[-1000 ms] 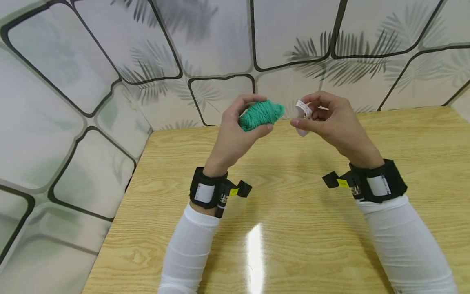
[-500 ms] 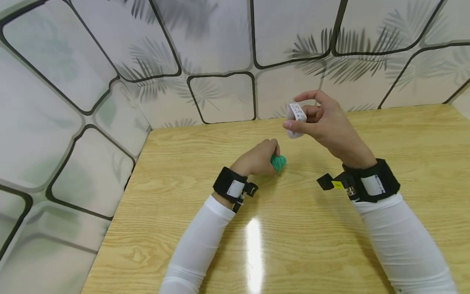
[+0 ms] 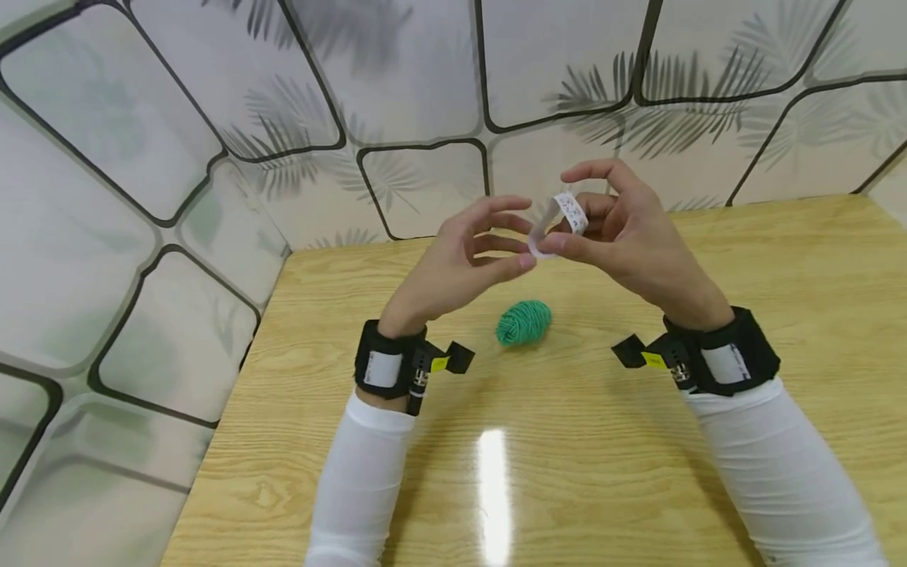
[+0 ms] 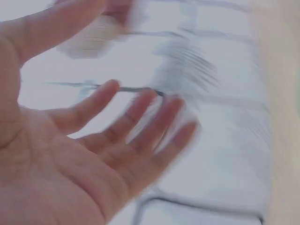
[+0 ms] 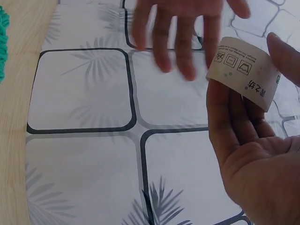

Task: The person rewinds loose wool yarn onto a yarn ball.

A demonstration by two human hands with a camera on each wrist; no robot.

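My right hand (image 3: 641,248) holds a white paper yarn label (image 3: 571,213), curled into a ring, between thumb and fingers. Printed care symbols and characters show on this label (image 5: 246,70) in the right wrist view. My left hand (image 3: 460,260) is raised beside it with fingers spread and a little bent, its thumb tip right by the ring in the head view. Nothing lies in the palm of the left hand (image 4: 79,159) in the left wrist view, where the picture is blurred. Below both hands, a small oval skein of green yarn (image 3: 523,323) lies on the table.
The wooden table (image 3: 298,441) runs back to a wall (image 3: 425,189) with a leaf and stone-outline pattern. Another patterned wall (image 3: 177,307) stands along the left side. Black camera straps (image 3: 388,358) sit on both wrists.
The left hand has put the green yarn down on the table, let go of it and come back up beside the label. The right hand has shifted slightly left with the label.
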